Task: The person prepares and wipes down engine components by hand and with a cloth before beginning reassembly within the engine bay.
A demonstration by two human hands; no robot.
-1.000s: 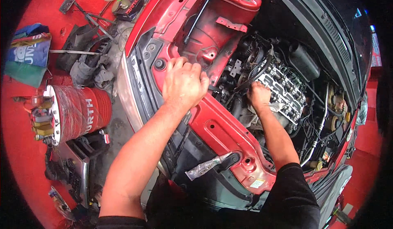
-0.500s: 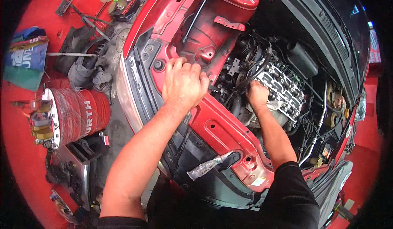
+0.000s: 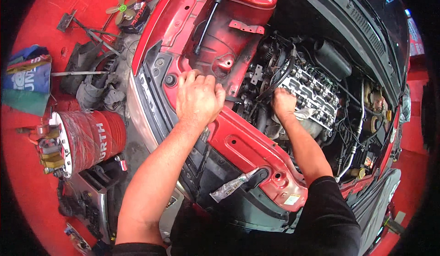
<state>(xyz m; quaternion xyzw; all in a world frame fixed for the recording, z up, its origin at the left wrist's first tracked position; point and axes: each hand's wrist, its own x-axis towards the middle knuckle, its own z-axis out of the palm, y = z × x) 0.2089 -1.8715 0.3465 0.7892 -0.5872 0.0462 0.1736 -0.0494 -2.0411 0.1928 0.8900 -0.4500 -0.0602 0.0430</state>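
My left hand [image 3: 198, 98] is closed over the red front panel [image 3: 243, 141] of a car's engine bay, knuckles up. A dark bar [image 3: 234, 100] sticks out beside its thumb toward the engine; whether the fingers hold it is hidden. Deeper in the bay, my right hand [image 3: 284, 103] is curled closed at the near side of the engine's exposed cylinder head [image 3: 314, 91]. Whatever its fingers grip is out of sight. A black hose [image 3: 285, 78] curves just above that hand. A pale crumpled cloth or plastic piece [image 3: 304, 114] lies by the wrist.
A clear plastic bag [image 3: 229, 188] lies on the front trim. The black prop strut [image 3: 212, 18] rises at the far left of the bay. Left of the car stand a red drum [image 3: 98, 134] wrapped in film, dark car parts [image 3: 89, 70] and a small fan [image 3: 122, 8].
The whole view has shifted slightly, so the car sits a little further left. Both hands keep nearly the same places on the car, with fingers still closed.
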